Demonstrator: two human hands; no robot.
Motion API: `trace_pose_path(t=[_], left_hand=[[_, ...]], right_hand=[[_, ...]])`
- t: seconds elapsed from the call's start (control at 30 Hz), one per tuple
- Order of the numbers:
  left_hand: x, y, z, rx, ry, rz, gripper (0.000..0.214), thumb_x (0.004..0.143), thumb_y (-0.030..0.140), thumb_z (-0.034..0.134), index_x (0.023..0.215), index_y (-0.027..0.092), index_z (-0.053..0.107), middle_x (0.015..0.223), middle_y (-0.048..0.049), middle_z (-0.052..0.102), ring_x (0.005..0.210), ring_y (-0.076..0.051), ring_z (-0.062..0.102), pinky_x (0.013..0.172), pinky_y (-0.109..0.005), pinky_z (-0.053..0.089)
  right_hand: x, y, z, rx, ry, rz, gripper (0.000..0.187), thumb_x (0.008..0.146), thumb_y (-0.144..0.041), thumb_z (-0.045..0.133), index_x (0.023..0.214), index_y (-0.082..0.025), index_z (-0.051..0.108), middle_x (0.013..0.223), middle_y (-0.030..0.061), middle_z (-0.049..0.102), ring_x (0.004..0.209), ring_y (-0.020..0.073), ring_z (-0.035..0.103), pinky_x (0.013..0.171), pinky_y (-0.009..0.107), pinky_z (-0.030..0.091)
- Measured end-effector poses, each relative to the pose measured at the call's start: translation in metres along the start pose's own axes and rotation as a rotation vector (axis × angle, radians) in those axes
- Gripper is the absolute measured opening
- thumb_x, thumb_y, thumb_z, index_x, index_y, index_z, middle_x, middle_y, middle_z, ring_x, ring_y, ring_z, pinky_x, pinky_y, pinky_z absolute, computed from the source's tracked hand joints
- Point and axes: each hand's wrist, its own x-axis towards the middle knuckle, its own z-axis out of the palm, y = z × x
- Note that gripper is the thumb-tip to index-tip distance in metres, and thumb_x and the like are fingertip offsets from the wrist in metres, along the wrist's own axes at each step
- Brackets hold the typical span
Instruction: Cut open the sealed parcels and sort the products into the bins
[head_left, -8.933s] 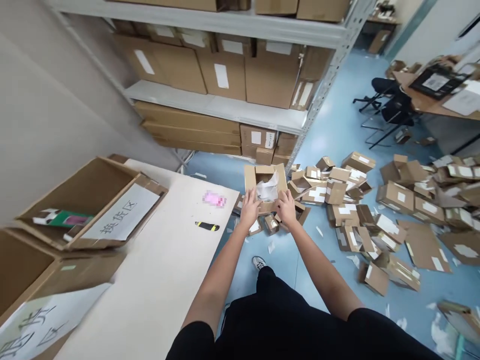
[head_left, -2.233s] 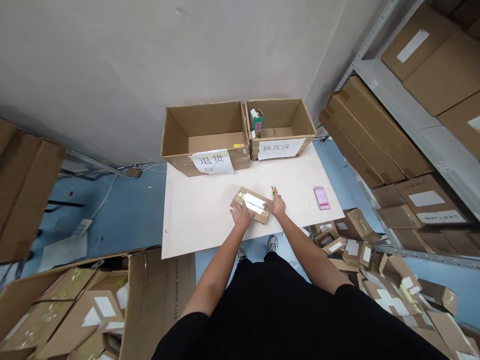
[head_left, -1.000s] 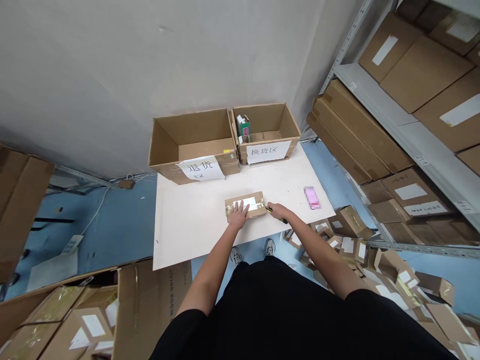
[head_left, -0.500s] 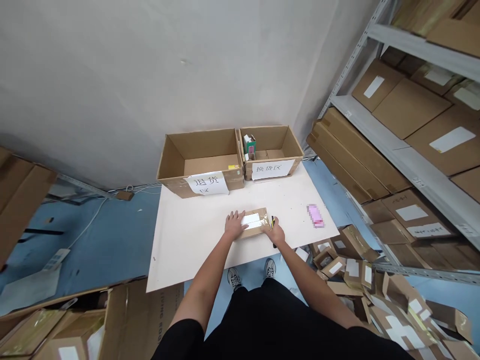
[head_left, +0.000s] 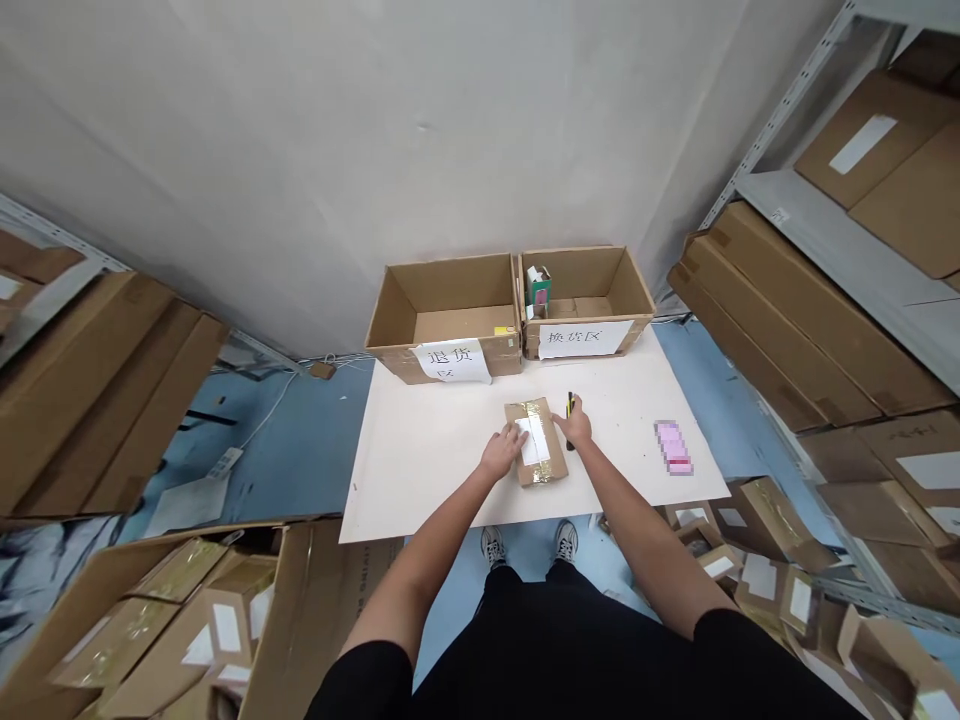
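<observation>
A small taped cardboard box with a white label lies on the white table, its long side pointing away from me. My left hand grips its left edge, fingertips reaching onto the label. In my right hand is a black and yellow utility knife, held upright along the view beside the box's right side. The fingers of that hand are closed round the knife, and its thumb side is close to the box's edge. Whether the blade is out cannot be made out.
Two open cardboard bins with handwritten signs, a left bin and a right bin, stand at the table's back. A blurred pink item lies on the table at right. Shelves, boxes and a large filled carton surround it.
The small box has turned from lying crosswise to lengthwise. My left hand has shifted from its top to its left edge. The right hand still holds the knife. The view has swung left.
</observation>
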Motion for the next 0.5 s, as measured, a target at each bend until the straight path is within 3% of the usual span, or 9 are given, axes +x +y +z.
trace_pose_path(t=[0.1, 0.2, 0.33, 0.43, 0.5], left_hand=[[0.028, -0.008, -0.010, -0.003, -0.076, 0.246, 0.086, 0.087, 0.007, 0.062, 0.164, 0.038, 0.038, 0.175, -0.0048, 0.033, 0.165, -0.028, 0.019, 0.129, -0.049, 0.027], [0.043, -0.007, -0.005, -0.028, -0.142, 0.253, 0.082, 0.088, 0.011, 0.066, 0.160, 0.042, 0.044, 0.175, -0.0004, 0.033, 0.165, -0.029, 0.020, 0.130, -0.050, 0.026], [0.045, 0.016, 0.016, -0.038, -0.117, -0.052, 0.085, 0.089, 0.028, 0.074, 0.166, 0.036, 0.037, 0.178, -0.0086, 0.026, 0.162, -0.041, 0.023, 0.123, -0.058, 0.037], [0.047, 0.050, 0.032, -0.072, -0.124, -0.340, 0.089, 0.093, 0.047, 0.069, 0.170, 0.029, 0.028, 0.178, -0.0191, 0.020, 0.155, -0.050, 0.032, 0.111, -0.064, 0.048], [0.047, 0.071, 0.041, -0.074, -0.119, -0.442, 0.087, 0.096, 0.052, 0.063, 0.171, 0.026, 0.026, 0.176, -0.0229, 0.021, 0.152, -0.052, 0.037, 0.109, -0.066, 0.049]], right_hand=[[-0.037, 0.035, 0.013, -0.074, -0.112, -0.026, 0.098, 0.086, -0.054, 0.080, 0.164, -0.022, 0.029, 0.126, 0.0167, 0.074, 0.117, 0.0332, 0.072, 0.089, 0.035, 0.054], [-0.052, 0.050, 0.023, -0.116, -0.196, -0.022, 0.105, 0.082, -0.053, 0.084, 0.164, -0.023, 0.027, 0.130, 0.0174, 0.072, 0.120, 0.0346, 0.071, 0.092, 0.038, 0.054], [-0.020, 0.031, 0.006, -0.164, -0.136, -0.054, 0.114, 0.078, -0.050, 0.089, 0.167, -0.025, 0.023, 0.132, 0.0168, 0.070, 0.120, 0.0331, 0.070, 0.094, 0.037, 0.052], [0.012, 0.015, -0.016, -0.140, -0.030, -0.103, 0.094, 0.092, -0.048, 0.077, 0.167, -0.023, 0.025, 0.134, 0.0191, 0.068, 0.120, 0.0318, 0.070, 0.095, 0.035, 0.051], [0.021, 0.015, -0.027, -0.079, 0.025, -0.113, 0.074, 0.104, -0.045, 0.059, 0.166, -0.021, 0.027, 0.129, 0.0179, 0.071, 0.116, 0.0296, 0.072, 0.094, 0.034, 0.052]])
